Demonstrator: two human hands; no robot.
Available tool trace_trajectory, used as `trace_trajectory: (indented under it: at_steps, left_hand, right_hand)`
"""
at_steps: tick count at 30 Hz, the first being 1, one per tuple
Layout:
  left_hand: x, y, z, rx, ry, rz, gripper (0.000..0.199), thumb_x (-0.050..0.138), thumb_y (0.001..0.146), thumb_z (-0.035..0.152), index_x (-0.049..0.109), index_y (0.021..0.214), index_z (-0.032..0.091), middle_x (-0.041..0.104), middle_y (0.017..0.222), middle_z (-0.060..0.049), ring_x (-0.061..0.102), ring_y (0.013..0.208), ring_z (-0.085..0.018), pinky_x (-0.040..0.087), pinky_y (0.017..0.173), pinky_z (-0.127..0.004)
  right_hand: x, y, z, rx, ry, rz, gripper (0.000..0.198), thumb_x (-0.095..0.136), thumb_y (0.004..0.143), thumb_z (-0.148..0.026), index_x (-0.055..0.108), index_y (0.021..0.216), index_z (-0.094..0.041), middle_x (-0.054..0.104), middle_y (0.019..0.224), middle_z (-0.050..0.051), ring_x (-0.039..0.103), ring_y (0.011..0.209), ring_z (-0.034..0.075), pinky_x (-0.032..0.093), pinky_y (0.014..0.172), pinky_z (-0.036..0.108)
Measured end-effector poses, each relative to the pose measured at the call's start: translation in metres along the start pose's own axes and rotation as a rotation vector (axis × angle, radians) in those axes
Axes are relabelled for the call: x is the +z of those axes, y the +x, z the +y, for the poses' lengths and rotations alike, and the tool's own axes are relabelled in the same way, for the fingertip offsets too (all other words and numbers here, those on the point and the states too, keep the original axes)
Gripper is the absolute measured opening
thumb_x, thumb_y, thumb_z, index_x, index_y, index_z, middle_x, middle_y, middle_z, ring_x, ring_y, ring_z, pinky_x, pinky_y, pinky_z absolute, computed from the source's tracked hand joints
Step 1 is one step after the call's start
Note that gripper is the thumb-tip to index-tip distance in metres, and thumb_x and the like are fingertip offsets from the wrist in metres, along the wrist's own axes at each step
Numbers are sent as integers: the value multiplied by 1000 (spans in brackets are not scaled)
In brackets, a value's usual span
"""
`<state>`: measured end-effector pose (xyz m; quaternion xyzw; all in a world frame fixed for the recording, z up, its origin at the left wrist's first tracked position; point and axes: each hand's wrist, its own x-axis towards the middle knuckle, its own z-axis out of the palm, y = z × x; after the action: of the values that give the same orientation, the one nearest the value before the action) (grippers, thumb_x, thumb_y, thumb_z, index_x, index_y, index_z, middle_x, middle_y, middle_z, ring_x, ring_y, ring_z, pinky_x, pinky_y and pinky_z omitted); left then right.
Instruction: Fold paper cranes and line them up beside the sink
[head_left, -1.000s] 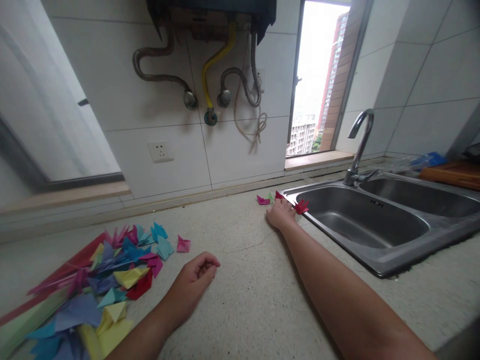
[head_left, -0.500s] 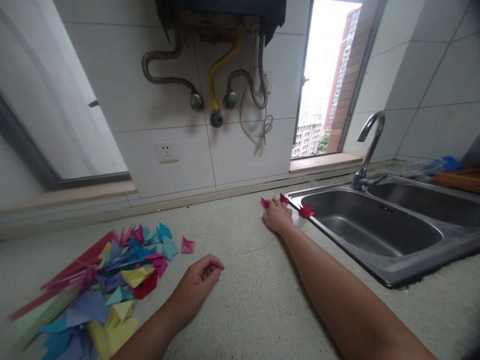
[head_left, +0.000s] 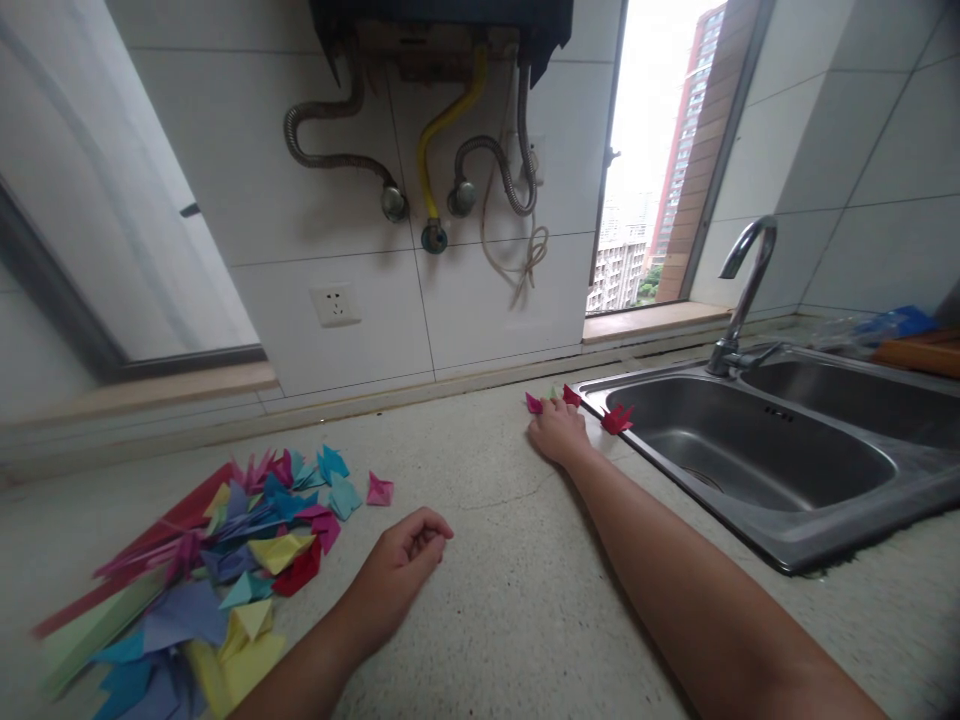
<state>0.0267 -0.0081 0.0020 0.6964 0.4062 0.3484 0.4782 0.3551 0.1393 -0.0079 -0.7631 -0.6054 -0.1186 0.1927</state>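
Green folded paper (head_left: 555, 394): just beyond the fingertips of the right hand (head_left: 559, 430), partly hidden; whether they grasp it, I cannot tell. Pink paper (head_left: 533, 402) lies left of them, red paper (head_left: 571, 395) right. Hazard: the second red piece (head_left: 618, 419), further right at the sink rim (head_left: 806, 535), could drop in if knuckles brush it. Left hand (head_left: 401, 570): half-curled, grip indeterminable.

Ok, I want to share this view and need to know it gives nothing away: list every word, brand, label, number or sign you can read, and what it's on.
None: no text can be read anywhere.
Wall socket: only its holes show; any marking is too small.
Folded papers: no print visible.
Blue plastic: too blurred to read any print.
Sink: its small dark marks look like slots, not letters.
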Motion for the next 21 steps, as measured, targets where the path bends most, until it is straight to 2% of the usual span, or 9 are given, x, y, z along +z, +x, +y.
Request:
trace_trajectory:
  at_steps: [5, 10, 14, 18, 21]
  left_hand:
    - [0, 0, 1, -7, -3, -1, 20, 54, 88, 35, 59, 94, 16, 48, 75, 0, 43, 71, -14, 34, 66, -24]
    - [0, 0, 2, -10, 1, -4, 21, 53, 88, 35, 59, 94, 17, 49, 75, 0, 44, 72, -14, 34, 66, -24]
    - [0, 0, 0, -11, 6, 3, 21, 53, 89, 36, 59, 94, 17, 49, 75, 0, 45, 71, -14, 35, 66, -24]
    - [-1, 0, -2, -7, -8, -6, 21, 53, 89, 36, 59, 95, 17, 49, 75, 0, 45, 71, -13, 34, 65, -24]
    - [-1, 0, -2, -6, -22, -10, 20, 53, 89, 36, 59, 94, 17, 49, 75, 0, 44, 71, -13, 34, 65, -24]
  right_hand:
    - [-3, 1, 1, -79, 27, -24, 52, 40, 91, -38, 47, 135, -12, 50, 133, 19, 47, 117, 33, 34, 98, 43]
    - [2, 4, 5, -147, 110, -40, 57, 41, 91, -33, 38, 143, -9, 43, 142, 18, 44, 126, 30, 34, 102, 36]
    - [6, 6, 10, -67, 134, -18, 56, 41, 90, -30, 39, 140, -3, 44, 138, 21, 46, 124, 28, 36, 101, 34]
    - [3, 6, 11, -8, 57, -85, 48, 43, 89, -33, 49, 130, -9, 52, 124, 20, 51, 112, 32, 40, 93, 40]
    - [1, 4, 9, 23, 31, -67, 54, 45, 87, -36, 45, 136, -12, 50, 125, 20, 50, 112, 33, 39, 91, 43]
